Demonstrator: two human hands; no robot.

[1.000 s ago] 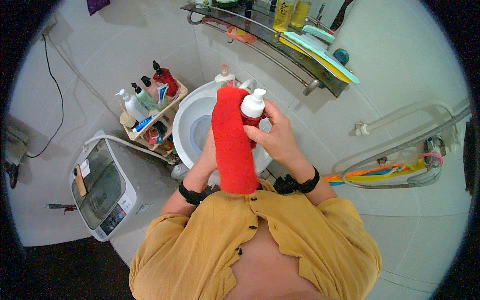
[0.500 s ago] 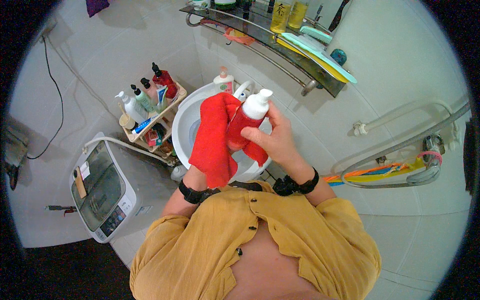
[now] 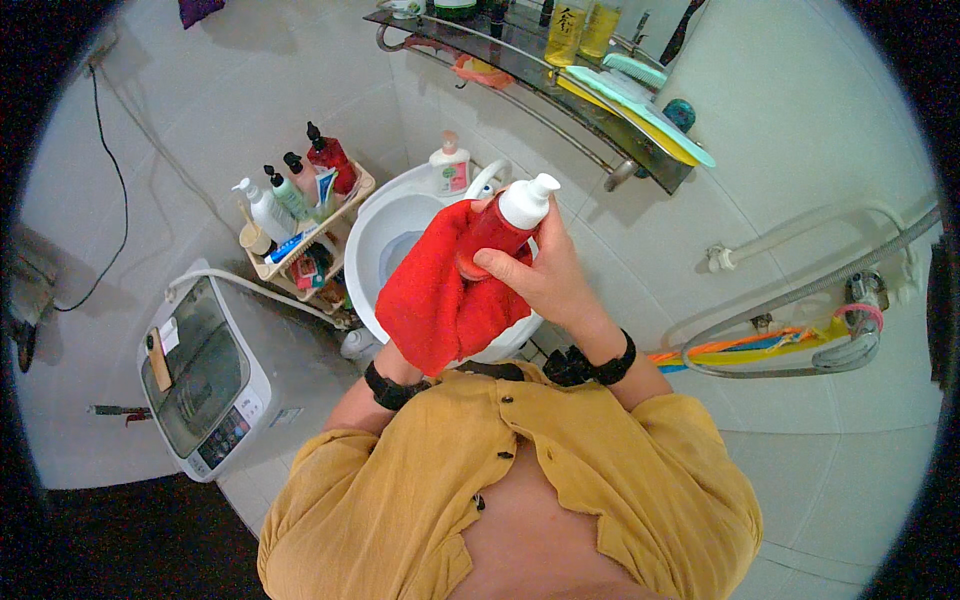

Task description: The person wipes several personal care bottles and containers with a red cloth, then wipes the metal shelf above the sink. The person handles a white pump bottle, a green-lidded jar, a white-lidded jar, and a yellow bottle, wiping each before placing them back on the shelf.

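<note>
A red pump bottle (image 3: pixel 492 240) with a white pump top is tilted above the washbasin (image 3: pixel 362 235), its top toward the upper right. Wrapped round the bottle's side, my right hand (image 3: pixel 545 270) grips it with the thumb across the front. A red cloth (image 3: pixel 425 300) drapes over my left hand (image 3: pixel 397 361) and bunches against the bottle's lower part and underside. Most of the left hand's fingers are hidden, but the hand supports the cloth against the bottle.
Behind the basin's bowl stand a white soap dispenser (image 3: pixel 450 165) and a faucet (image 3: pixel 488 178). A beige rack (image 3: pixel 350 205) of bottles and tubes is on the left, beside a washing machine (image 3: pixel 255 350). A glass shelf (image 3: pixel 520 62) juts from the wall; a shower hose (image 3: pixel 720 370) hangs right.
The cloth has been drawn up under and around the bottle's base, and its hanging end has gathered in. The bottle has tipped slightly more to the right.
</note>
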